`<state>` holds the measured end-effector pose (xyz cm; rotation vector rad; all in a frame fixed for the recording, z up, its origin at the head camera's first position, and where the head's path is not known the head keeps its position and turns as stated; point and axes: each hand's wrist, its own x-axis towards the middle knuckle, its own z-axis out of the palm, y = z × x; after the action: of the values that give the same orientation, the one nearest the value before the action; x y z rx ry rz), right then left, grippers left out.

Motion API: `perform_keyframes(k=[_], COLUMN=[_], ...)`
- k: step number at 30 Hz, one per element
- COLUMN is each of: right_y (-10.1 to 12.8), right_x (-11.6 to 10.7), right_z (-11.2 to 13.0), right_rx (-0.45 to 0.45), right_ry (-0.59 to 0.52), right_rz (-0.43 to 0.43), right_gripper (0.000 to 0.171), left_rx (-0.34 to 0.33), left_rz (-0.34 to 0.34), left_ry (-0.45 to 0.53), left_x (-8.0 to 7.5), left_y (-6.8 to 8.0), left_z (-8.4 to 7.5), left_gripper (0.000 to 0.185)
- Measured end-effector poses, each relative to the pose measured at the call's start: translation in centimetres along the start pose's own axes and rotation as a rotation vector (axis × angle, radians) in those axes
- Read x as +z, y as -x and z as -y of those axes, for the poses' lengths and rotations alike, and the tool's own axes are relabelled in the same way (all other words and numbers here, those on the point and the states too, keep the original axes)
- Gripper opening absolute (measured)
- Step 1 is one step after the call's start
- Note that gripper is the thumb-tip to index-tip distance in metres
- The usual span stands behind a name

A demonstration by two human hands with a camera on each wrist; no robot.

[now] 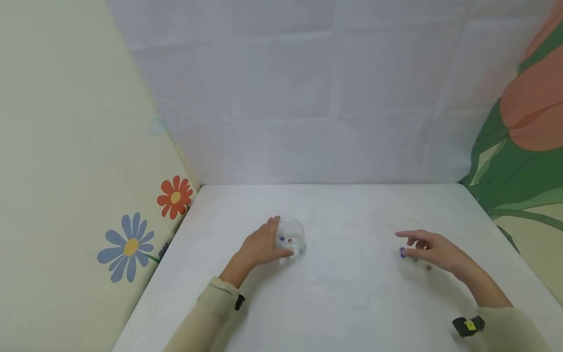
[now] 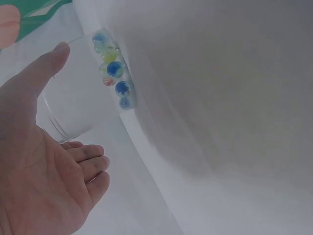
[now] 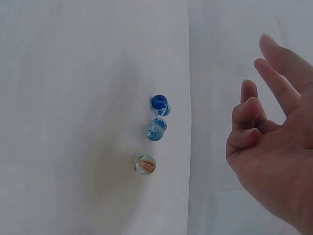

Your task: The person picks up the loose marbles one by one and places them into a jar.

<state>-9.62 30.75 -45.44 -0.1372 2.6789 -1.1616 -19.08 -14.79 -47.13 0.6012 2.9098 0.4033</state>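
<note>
A clear round jar (image 1: 292, 227) stands left of centre on the table, several coloured marbles (image 2: 116, 69) lying on its bottom. Around its left side my left hand (image 1: 262, 244) holds it, the thumb (image 2: 59, 55) at the rim in the left wrist view. Over to the right, my right hand (image 1: 433, 250) hovers by a group of loose marbles, index finger and thumb spread apart, the other fingers curled in and holding nothing. That group has a dark blue marble (image 3: 159, 102), light blue ones (image 3: 154, 132) and a clear one with orange stripes (image 3: 145, 165).
A white cloth covers the table (image 1: 334, 293), and a white sheet (image 1: 308, 98) hangs behind its back edge. Flower-patterned walls (image 1: 79, 161) flank the left and right sides. Bare cloth lies between the jar and the loose marbles.
</note>
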Motion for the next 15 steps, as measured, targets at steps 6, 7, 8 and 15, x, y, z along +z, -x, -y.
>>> perform_keyframes(k=[6,7,8,15], right_y=[0.4,0.5,0.6,1.5], right_x=[-0.3,-0.3,-0.4,-0.9], right_z=[-1.1,-1.3,-1.5,-3.2], right_rx=[0.009,0.01,0.011,0.004], right_ry=[0.021,0.019,0.014,-0.014], right_rz=[0.005,0.008,0.013,0.051], right_gripper=[0.056,0.056,0.056,0.055], left_rx=[0.0,-0.001,-0.002,-0.003], left_rz=[-0.006,-0.007,-0.009,-0.013], left_ry=[0.011,0.012,0.013,0.015], left_x=[0.0,0.0,0.0,-0.1], left_y=[0.0,0.1,0.1,0.2], left_z=[0.0,0.0,0.0,0.0], left_gripper=[0.112,0.112,0.112,0.112])
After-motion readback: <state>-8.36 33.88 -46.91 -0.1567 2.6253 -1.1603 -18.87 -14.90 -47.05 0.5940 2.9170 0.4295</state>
